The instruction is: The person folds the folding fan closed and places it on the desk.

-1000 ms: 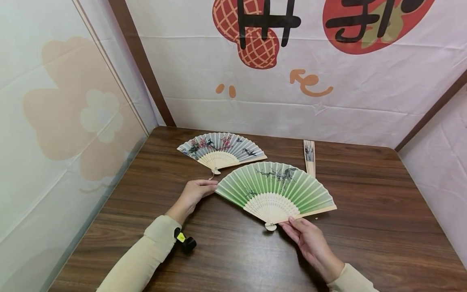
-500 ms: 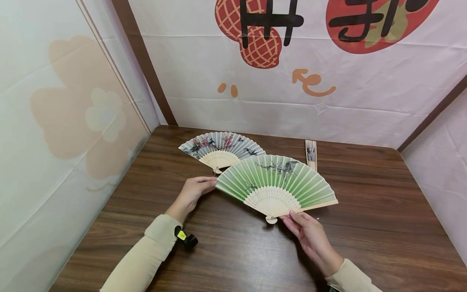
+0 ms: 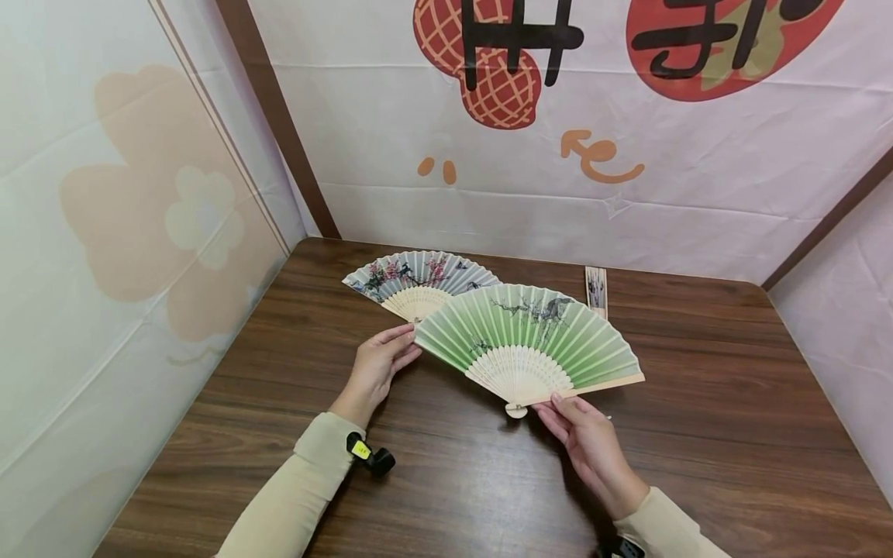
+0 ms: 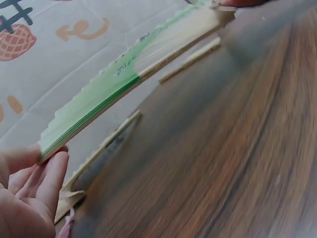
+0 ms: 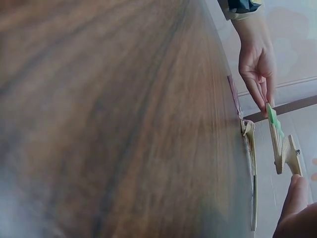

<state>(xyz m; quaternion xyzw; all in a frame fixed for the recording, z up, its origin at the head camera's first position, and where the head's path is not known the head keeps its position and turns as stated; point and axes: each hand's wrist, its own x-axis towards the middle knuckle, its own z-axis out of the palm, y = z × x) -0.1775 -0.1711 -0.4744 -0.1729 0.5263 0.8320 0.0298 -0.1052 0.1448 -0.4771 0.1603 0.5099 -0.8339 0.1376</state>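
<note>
A green folding fan [image 3: 530,333] with a dark branch print is spread wide and held above the table. My left hand [image 3: 377,370] pinches its left outer corner between thumb and fingers, as the left wrist view also shows at the fan's tip [image 4: 54,141]. With my right hand [image 3: 584,440] I grip the bare right-hand guard stick near the pivot, thumb on top. Behind it lies an open grey fan [image 3: 412,275] with pink flowers, its right part hidden by the green one. A folded fan [image 3: 596,291] rests at the back, its lower end covered.
The brown wooden table [image 3: 711,403] meets a printed cloth backdrop [image 3: 502,209] at its rear edge. Another cloth wall [image 3: 139,325] stands along the left side. A pink tassel [image 4: 67,224] hangs from the grey fan's pivot.
Both hands have raised the green fan slightly upward and away, and it now covers more of the grey fan. It stays spread in both hands.
</note>
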